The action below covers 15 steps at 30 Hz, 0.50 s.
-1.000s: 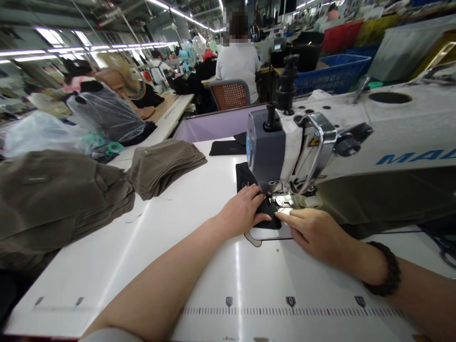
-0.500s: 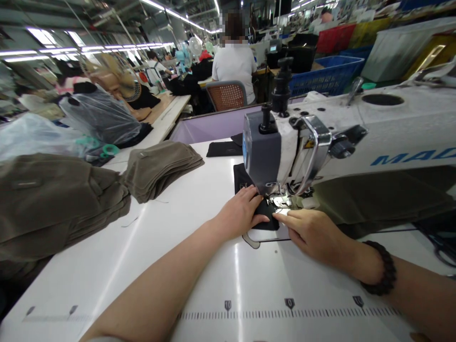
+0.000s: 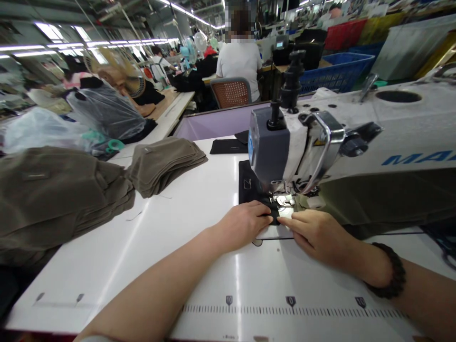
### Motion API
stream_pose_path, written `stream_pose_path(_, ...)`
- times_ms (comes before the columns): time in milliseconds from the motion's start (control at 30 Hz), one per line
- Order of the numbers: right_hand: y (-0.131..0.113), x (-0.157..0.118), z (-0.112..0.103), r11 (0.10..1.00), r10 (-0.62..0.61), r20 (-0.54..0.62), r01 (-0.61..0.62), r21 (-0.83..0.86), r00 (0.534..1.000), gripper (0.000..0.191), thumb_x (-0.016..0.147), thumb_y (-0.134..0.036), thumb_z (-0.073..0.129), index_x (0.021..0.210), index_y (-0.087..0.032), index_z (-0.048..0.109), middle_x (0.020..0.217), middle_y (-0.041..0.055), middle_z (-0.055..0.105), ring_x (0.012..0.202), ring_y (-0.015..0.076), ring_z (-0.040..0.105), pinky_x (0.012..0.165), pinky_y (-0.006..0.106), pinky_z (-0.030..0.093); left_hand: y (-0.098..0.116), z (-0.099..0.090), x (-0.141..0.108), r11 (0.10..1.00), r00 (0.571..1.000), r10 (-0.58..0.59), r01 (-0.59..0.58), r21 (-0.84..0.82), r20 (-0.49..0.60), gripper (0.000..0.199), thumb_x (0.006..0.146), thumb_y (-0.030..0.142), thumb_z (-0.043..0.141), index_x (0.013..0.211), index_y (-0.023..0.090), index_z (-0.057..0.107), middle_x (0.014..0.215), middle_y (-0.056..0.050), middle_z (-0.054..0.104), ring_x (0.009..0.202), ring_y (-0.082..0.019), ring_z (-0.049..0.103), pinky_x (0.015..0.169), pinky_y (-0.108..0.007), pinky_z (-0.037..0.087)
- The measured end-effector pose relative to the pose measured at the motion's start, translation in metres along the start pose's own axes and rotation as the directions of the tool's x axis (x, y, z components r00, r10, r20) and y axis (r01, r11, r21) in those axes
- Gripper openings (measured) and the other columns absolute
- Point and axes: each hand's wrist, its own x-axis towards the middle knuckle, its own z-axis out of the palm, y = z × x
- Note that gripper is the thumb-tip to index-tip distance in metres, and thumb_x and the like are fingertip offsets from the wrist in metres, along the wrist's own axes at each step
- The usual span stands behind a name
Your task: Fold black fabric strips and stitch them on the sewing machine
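Note:
A black fabric piece (image 3: 247, 183) with light stitched lines on it lies partly under the presser foot of a white and grey sewing machine (image 3: 269, 147). My left hand (image 3: 245, 224) rests on its near left part, fingers stretched and lying flat. From the other side, my right hand (image 3: 318, 232) reaches in beside the metal needle plate (image 3: 286, 213), its index fingertip touching the cloth's near right edge. The right hand's other fingers are bent and partly hidden underneath. The needle itself is too small to make out.
Stacks of brown-green fabric pieces (image 3: 53, 190) (image 3: 164, 164) lie on the left. More black cloth (image 3: 228, 146) sits behind the machine head. Olive fabric (image 3: 388, 197) lies under the machine arm. A printed ruler (image 3: 260, 311) runs along the front. A person (image 3: 238, 59) sits ahead.
The black fabric's near edge has shifted slightly away from me, toward the machine. My left hand has slid back toward me on it, its fingers closer together, uncovering the stitched lines. The view has shifted slightly.

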Motion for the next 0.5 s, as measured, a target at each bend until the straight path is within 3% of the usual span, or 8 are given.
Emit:
stream_pose_path(233,0.000,0.001,0.000,0.999,0.043,0.004,-0.043,-0.002,0.999,0.030,0.083,-0.014,0.037,0.099,-0.015,0.062,0.072,0.0045,0.062,0.067,0.0158,0.056,0.060,0.028,0.042,-0.003,0.002,0.001,1.000,1.000,-0.022,0.022,-0.022,0.005,0.024,0.089,0.021,0.043,0.094,0.011,0.064,0.099,-0.007,0.062,0.091,-0.017,0.055,0.080,-0.028,0.049)
stream_pose_path(500,-0.001,0.005,0.002,0.993,0.105,0.000,-0.105,-0.047,0.994,0.035,0.078,-0.010,0.040,0.107,-0.014,0.059,0.089,0.0086,0.067,0.076,0.0180,0.062,0.065,0.030,0.047,-0.014,0.005,0.008,0.995,0.996,-0.087,0.087,-0.054,0.007,0.021,0.087,0.019,0.046,0.095,0.010,0.063,0.103,-0.008,0.061,0.099,-0.019,0.054,0.087,-0.030,0.048)
